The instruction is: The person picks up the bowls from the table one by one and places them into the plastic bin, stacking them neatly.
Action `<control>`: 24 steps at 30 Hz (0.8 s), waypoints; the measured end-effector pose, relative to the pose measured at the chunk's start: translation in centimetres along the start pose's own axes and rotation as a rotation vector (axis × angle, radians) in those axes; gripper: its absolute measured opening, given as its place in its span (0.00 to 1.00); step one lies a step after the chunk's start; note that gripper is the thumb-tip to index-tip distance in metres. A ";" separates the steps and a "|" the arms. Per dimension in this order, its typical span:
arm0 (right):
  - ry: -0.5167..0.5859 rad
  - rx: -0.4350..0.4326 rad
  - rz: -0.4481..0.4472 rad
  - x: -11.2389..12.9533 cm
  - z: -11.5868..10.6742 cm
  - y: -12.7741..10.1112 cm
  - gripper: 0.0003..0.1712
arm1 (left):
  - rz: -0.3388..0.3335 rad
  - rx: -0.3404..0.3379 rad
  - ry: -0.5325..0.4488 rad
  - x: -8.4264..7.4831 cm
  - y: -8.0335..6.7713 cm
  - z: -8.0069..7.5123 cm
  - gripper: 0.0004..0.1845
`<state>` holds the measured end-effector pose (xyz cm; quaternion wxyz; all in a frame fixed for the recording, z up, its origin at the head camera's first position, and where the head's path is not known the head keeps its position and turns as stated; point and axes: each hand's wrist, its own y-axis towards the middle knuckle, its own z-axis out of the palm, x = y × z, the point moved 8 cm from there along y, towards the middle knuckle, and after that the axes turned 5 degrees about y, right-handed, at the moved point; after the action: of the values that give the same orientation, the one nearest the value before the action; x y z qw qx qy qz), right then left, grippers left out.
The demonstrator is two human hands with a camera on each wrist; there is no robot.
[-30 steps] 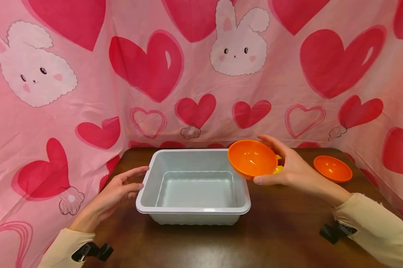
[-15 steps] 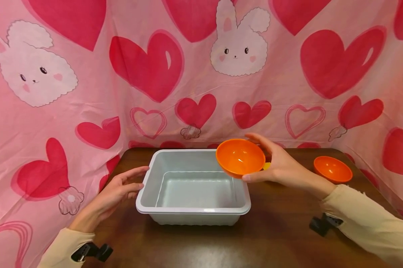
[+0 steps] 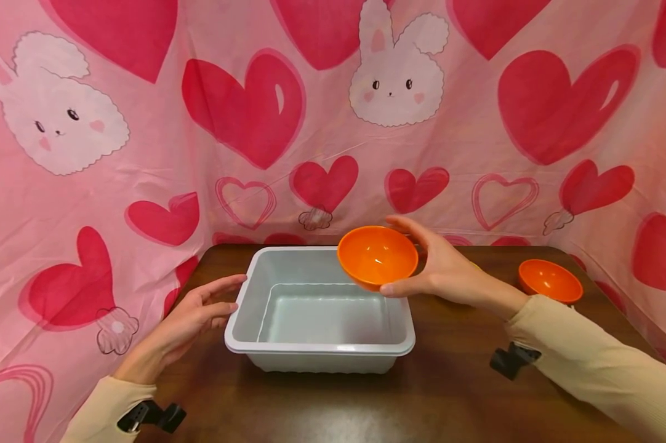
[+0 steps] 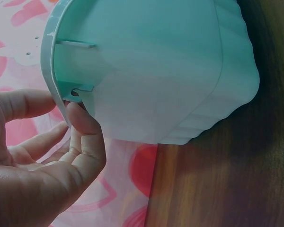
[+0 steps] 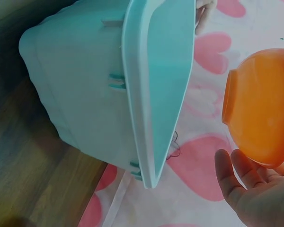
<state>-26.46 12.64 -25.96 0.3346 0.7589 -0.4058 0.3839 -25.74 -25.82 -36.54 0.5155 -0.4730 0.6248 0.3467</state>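
Note:
My right hand (image 3: 444, 267) grips an orange bowl (image 3: 377, 255) at its right side, thumb at the near rim and fingers behind. The bowl hangs over the back right corner of a pale grey plastic basin (image 3: 319, 347), its inside tilted toward the head camera. Nothing shows inside the bowl. In the right wrist view, the bowl (image 5: 262, 106) is apart from the basin (image 5: 80, 80). My left hand (image 3: 183, 323) rests its fingertips against the basin's left rim, fingers loosely bent. The left wrist view shows these fingertips (image 4: 83, 118) at the rim's underside.
Another orange bowl (image 3: 549, 280) stands on the brown wooden table (image 3: 449, 381) at the back right. A sliver of something yellow (image 3: 475, 265) shows behind my right forearm, mostly hidden. Pink heart-and-rabbit cloth (image 3: 322, 135) encloses the table's back and sides.
My right hand has carried the orange bowl leftward and slightly up, from the basin's right edge to over its back right part. The yellow thing became mostly covered. My left hand stayed put.

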 end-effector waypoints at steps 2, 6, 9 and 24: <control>-0.002 0.006 0.002 0.2 0.2 0.3 0.60 | 0.003 0.000 -0.005 0.0 0.0 0.0 0.35; -0.008 0.021 -0.001 0.6 0.7 0.7 0.60 | 0.007 0.002 -0.009 0.0 0.0 0.0 0.35; -0.009 0.037 0.001 1.0 1.2 1.2 0.61 | 0.007 0.006 -0.010 0.0 0.0 -0.1 0.35; 0.010 0.076 -0.015 2.6 3.3 3.2 0.62 | 0.009 0.005 -0.020 0.2 0.2 0.0 0.35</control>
<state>-27.25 7.54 -24.67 0.3104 0.7723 -0.3836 0.4001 -25.91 -25.84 -36.73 0.5213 -0.4652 0.6226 0.3523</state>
